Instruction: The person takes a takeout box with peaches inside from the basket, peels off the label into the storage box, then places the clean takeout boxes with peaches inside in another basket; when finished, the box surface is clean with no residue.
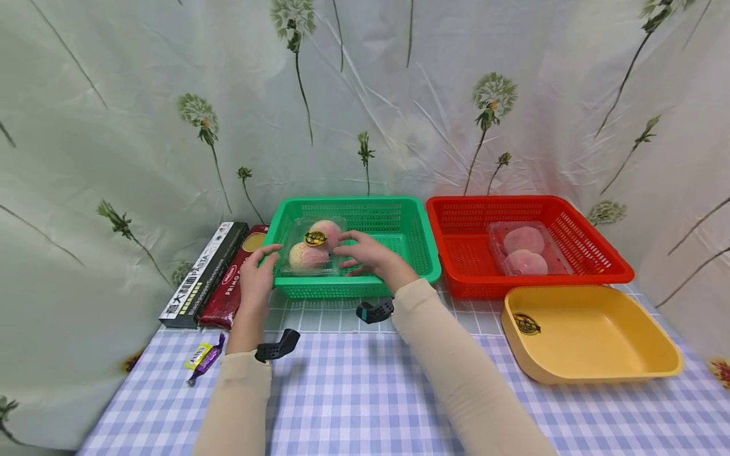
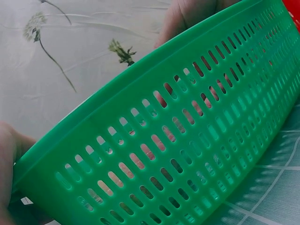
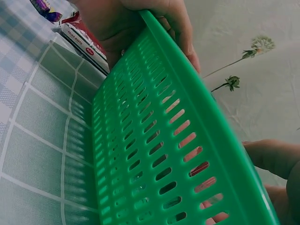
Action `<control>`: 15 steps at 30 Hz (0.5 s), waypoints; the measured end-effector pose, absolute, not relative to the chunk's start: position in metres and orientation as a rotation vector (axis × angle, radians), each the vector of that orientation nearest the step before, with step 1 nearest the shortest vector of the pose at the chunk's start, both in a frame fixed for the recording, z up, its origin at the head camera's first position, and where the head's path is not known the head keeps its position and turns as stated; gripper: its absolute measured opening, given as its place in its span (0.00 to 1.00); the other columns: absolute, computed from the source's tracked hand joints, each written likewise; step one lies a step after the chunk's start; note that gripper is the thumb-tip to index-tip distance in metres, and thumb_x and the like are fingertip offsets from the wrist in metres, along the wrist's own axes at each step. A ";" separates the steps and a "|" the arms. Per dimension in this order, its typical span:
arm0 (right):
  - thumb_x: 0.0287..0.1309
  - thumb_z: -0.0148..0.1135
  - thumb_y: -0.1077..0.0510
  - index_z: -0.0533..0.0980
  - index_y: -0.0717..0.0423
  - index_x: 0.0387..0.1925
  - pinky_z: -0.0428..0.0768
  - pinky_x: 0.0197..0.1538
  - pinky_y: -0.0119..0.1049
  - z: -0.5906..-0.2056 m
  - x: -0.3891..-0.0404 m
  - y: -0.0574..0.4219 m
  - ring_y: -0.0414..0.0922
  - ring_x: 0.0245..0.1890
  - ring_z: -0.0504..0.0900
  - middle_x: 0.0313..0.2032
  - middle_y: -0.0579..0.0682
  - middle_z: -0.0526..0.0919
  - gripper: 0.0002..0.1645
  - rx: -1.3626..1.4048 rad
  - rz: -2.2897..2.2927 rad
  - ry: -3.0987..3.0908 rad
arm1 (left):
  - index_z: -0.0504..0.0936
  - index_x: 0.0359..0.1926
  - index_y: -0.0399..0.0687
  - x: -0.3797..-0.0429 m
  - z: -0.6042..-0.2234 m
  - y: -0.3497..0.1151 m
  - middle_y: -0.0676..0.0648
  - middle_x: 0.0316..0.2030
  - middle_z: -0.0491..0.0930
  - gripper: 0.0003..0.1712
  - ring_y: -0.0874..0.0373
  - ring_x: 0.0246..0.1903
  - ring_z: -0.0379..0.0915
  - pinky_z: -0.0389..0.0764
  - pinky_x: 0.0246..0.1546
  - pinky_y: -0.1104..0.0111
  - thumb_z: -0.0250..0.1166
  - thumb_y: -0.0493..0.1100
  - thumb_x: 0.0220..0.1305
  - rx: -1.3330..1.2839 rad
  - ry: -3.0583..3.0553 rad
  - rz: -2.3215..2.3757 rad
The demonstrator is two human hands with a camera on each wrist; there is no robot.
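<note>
At the left rim of the green basket point(image 1: 430, 256) my left hand point(image 1: 258, 278) grips the corner. In the right wrist view this left hand point(image 3: 140, 28) straddles the rim. My right hand point(image 1: 373, 256) reaches over the basket's front edge, its fingers bent loosely beside a clear plastic pack point(image 1: 296, 267) of two pinkish peaches point(image 1: 308, 256). The pack has a black and gold label and lies in the left part of the basket. Firm contact between the right fingers point(image 3: 269, 157) and the pack cannot be made out; the basket wall hides much of them.
A red basket point(image 1: 462, 278) holding another peach pack point(image 1: 525, 250) stands to the right. Before it is a yellow tray point(image 1: 593, 373). To the left lie a black pasta box point(image 1: 199, 278), a red packet point(image 1: 219, 301) and two small wrapped sweets point(image 1: 206, 360). A dandelion-print curtain hangs behind.
</note>
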State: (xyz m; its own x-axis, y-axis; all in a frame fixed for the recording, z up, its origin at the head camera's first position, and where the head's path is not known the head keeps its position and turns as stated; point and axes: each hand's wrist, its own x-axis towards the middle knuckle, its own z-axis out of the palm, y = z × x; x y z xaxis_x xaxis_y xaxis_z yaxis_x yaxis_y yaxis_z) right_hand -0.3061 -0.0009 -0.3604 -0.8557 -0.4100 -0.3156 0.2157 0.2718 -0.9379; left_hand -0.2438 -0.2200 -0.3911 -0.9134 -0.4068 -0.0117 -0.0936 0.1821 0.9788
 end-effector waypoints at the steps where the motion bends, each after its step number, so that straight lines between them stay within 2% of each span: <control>1: 0.70 0.58 0.55 0.63 0.50 0.71 0.86 0.48 0.44 -0.360 -0.306 0.000 0.58 0.57 0.81 0.68 0.59 0.70 0.31 -0.174 -1.627 2.040 | 0.78 0.62 0.48 -0.244 -0.391 -0.220 0.44 0.71 0.67 0.20 0.50 0.66 0.62 0.69 0.57 0.60 0.51 0.45 0.76 0.478 -2.203 -1.801; 4: 0.70 0.58 0.55 0.64 0.49 0.71 0.86 0.45 0.42 -0.359 -0.306 0.001 0.57 0.55 0.82 0.68 0.59 0.69 0.31 -0.172 -1.629 2.047 | 0.78 0.62 0.48 -0.244 -0.391 -0.219 0.44 0.70 0.67 0.20 0.50 0.65 0.63 0.70 0.55 0.61 0.51 0.45 0.75 0.482 -2.197 -1.808; 7: 0.70 0.58 0.56 0.66 0.47 0.70 0.84 0.39 0.38 -0.359 -0.306 0.002 0.51 0.45 0.83 0.67 0.58 0.70 0.30 -0.158 -1.635 2.072 | 0.79 0.62 0.48 -0.245 -0.392 -0.219 0.44 0.70 0.68 0.20 0.50 0.62 0.64 0.70 0.50 0.64 0.52 0.45 0.75 0.481 -2.189 -1.815; 11: 0.70 0.59 0.56 0.69 0.45 0.68 0.76 0.33 0.34 -0.360 -0.306 0.002 0.43 0.29 0.72 0.63 0.55 0.71 0.27 -0.143 -1.642 2.118 | 0.79 0.61 0.49 -0.245 -0.392 -0.220 0.44 0.70 0.68 0.19 0.51 0.62 0.64 0.70 0.51 0.64 0.52 0.45 0.75 0.485 -2.182 -1.819; 13: 0.69 0.59 0.56 0.69 0.45 0.67 0.74 0.34 0.36 -0.360 -0.306 0.003 0.42 0.27 0.68 0.62 0.54 0.71 0.26 -0.138 -1.643 2.143 | 0.79 0.62 0.48 -0.244 -0.391 -0.219 0.44 0.70 0.67 0.20 0.50 0.63 0.63 0.70 0.54 0.62 0.52 0.45 0.75 0.481 -2.183 -1.822; 15: 0.69 0.60 0.55 0.70 0.44 0.66 0.75 0.38 0.40 -0.361 -0.305 0.003 0.43 0.32 0.69 0.65 0.54 0.70 0.26 -0.132 -1.638 2.170 | 0.79 0.62 0.48 -0.244 -0.391 -0.219 0.44 0.70 0.67 0.20 0.50 0.64 0.63 0.70 0.56 0.60 0.52 0.45 0.75 0.479 -2.182 -1.828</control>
State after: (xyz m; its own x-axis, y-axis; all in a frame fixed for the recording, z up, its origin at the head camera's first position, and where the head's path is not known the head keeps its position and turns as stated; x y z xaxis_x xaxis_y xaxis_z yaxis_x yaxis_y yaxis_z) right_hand -0.3053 0.0028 -0.3607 -0.9089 -0.3191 -0.2685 0.1707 0.3027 -0.9377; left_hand -0.2438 -0.2194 -0.3907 -0.9135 -0.4066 -0.0157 -0.0868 0.1569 0.9838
